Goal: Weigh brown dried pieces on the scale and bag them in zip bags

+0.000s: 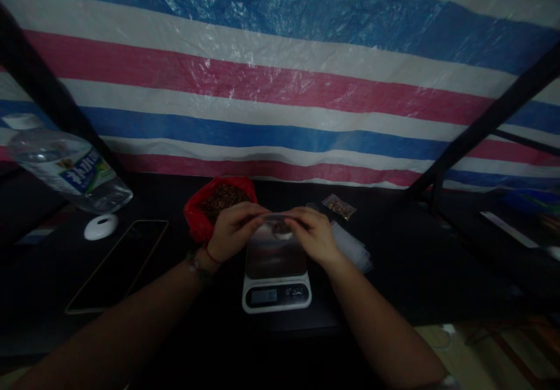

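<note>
My left hand [234,229] and my right hand [312,235] meet above a small digital kitchen scale [276,288]. Both pinch the top edge of a small clear plastic bag [275,222] held between them over the scale's platform. Behind my left hand stands a red plastic bag [199,215], open and filled with brown seeds [223,196]. A small filled and closed clear packet of seeds [339,206] lies behind my right hand. A stack of empty clear bags [354,249] lies to the right of the scale.
A dark phone [120,264] lies flat at the left. A plastic water bottle [70,168] stands at the far left, a white cap-like disc [101,226] by it. A striped tarp [280,86] hangs behind the dark table. Black frame bars [481,124] slant at the right.
</note>
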Tool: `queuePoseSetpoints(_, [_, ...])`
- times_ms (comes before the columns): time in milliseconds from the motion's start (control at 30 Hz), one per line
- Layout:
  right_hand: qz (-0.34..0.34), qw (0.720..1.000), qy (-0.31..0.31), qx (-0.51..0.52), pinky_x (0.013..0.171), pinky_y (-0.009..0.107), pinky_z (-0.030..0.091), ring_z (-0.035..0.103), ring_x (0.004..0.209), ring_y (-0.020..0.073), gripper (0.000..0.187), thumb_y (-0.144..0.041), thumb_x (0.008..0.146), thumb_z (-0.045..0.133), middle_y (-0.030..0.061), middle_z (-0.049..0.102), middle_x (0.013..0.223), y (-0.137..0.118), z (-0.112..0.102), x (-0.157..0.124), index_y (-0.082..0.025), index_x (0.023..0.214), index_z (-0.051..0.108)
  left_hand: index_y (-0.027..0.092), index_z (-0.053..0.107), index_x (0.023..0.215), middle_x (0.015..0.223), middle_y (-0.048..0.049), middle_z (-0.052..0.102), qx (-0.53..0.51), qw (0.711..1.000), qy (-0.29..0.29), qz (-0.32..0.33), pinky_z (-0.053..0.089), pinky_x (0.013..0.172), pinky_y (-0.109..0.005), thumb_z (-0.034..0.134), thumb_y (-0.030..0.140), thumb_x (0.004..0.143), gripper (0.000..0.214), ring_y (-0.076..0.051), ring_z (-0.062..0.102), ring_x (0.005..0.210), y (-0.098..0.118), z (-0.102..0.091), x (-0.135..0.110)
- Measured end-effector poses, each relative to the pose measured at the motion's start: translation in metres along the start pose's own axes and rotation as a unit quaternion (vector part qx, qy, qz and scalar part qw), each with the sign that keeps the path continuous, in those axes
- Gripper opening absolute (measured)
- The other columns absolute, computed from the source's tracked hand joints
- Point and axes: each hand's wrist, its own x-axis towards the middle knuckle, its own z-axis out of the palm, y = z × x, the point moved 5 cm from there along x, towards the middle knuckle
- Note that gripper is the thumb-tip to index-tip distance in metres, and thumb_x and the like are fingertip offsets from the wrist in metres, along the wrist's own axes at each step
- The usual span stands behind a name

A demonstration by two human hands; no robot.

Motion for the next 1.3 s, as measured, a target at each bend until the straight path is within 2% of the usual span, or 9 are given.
queuePoseSetpoints(100, [0.072,0.984,0.162,-0.024,0.076,0.033,0.052,0.067,0.082,0.0185,0.020,-0.033,0.085,0.056,0.0048,0.072,0.088,0.024,-0.049,0.008,-0.022,0.091,0.071,0.017,0.070,0.094,0.094,-0.0061,0.072,0.144,0.987,0.043,-0.065,0.051,0.082,-0.030,0.047,0.033,0.090,0.029,-0.018,0.065,0.087,-0.032,-0.026,0.011])
queuePoseSetpoints(200, [0.146,0.951,0.267,-0.057,0.073,0.034,0.053,0.067,0.079,0.0209,0.033,-0.041,0.082,0.057,0.0081,0.072,0.090,0.061,-0.103,0.010,-0.017,0.102,0.068,0.017,0.070,0.098,0.100,-0.0087,0.071,0.294,0.950,-0.052,-0.096,0.047,0.090,-0.036,0.045,0.031,0.088,0.030,-0.023,0.064,0.093,-0.066,-0.037,0.019])
queuePoseSetpoints(267, [0.213,0.936,0.249,-0.127,0.074,0.038,0.052,0.067,0.079,0.0239,0.041,-0.042,0.081,0.056,0.0103,0.072,0.089,0.092,-0.127,0.010,-0.015,0.111,0.064,0.016,0.069,0.099,0.103,-0.0101,0.069,0.357,0.922,-0.108,-0.105,0.045,0.092,-0.038,0.042,0.029,0.088,0.032,-0.026,0.062,0.096,-0.084,-0.038,0.020])
queuePoseSetpoints(367, [0.263,0.917,0.138,-0.267,0.088,0.044,0.047,0.064,0.099,0.0296,0.047,-0.037,0.079,0.058,0.0167,0.069,0.104,0.127,-0.137,0.006,-0.012,0.118,0.061,0.016,0.065,0.110,0.113,-0.0111,0.065,0.398,0.899,-0.138,-0.119,0.042,0.096,-0.039,0.038,0.036,0.090,0.039,-0.026,0.058,0.104,-0.099,-0.033,0.017])
queuePoseSetpoints(567, [0.202,0.952,-0.009,-0.230,0.092,0.043,0.046,0.061,0.107,0.0264,0.053,-0.043,0.080,0.060,0.0160,0.062,0.120,0.127,-0.084,0.001,-0.014,0.125,0.056,0.016,0.053,0.125,0.128,-0.0138,0.053,0.416,0.880,-0.179,-0.143,0.038,0.097,-0.043,0.041,0.060,0.084,0.061,-0.032,0.049,0.114,-0.107,-0.011,0.014])
queuePoseSetpoints(733, [0.139,0.955,-0.103,-0.240,0.097,0.044,0.044,0.060,0.110,0.0271,0.049,-0.029,0.075,0.068,0.0155,0.064,0.119,0.117,-0.038,0.000,-0.015,0.120,0.060,0.018,0.058,0.118,0.120,-0.0127,0.056,0.418,0.879,-0.187,-0.131,0.037,0.096,-0.043,0.045,0.059,0.083,0.055,-0.031,0.050,0.110,-0.105,-0.008,0.013])
queuePoseSetpoints(1067, [0.125,0.950,-0.129,-0.255,0.089,0.036,0.045,0.061,0.097,0.0217,0.025,-0.025,0.076,0.064,0.0104,0.065,0.100,0.118,-0.022,0.000,-0.014,0.098,0.065,0.020,0.070,0.096,0.102,-0.0084,0.067,0.374,0.898,-0.215,-0.090,0.042,0.091,-0.035,0.040,0.039,0.088,0.036,-0.023,0.058,0.098,-0.096,-0.028,0.015])
queuePoseSetpoints(1200, [0.141,0.951,-0.129,-0.242,0.086,0.035,0.045,0.061,0.093,0.0205,0.020,-0.024,0.077,0.063,0.0093,0.065,0.097,0.118,-0.016,0.002,-0.015,0.095,0.064,0.021,0.070,0.096,0.104,-0.0083,0.067,0.396,0.902,-0.131,-0.111,0.042,0.092,-0.036,0.040,0.040,0.088,0.037,-0.024,0.059,0.099,-0.094,-0.053,0.019])
queuePoseSetpoints(1300, [0.136,0.965,-0.105,-0.200,0.084,0.035,0.046,0.061,0.089,0.0196,0.015,-0.021,0.077,0.061,0.0075,0.065,0.094,0.115,-0.017,0.006,-0.016,0.091,0.063,0.019,0.067,0.105,0.109,-0.0112,0.066,0.394,0.897,-0.037,-0.196,0.043,0.093,-0.038,0.043,0.045,0.087,0.040,-0.028,0.059,0.103,-0.109,-0.077,0.017])
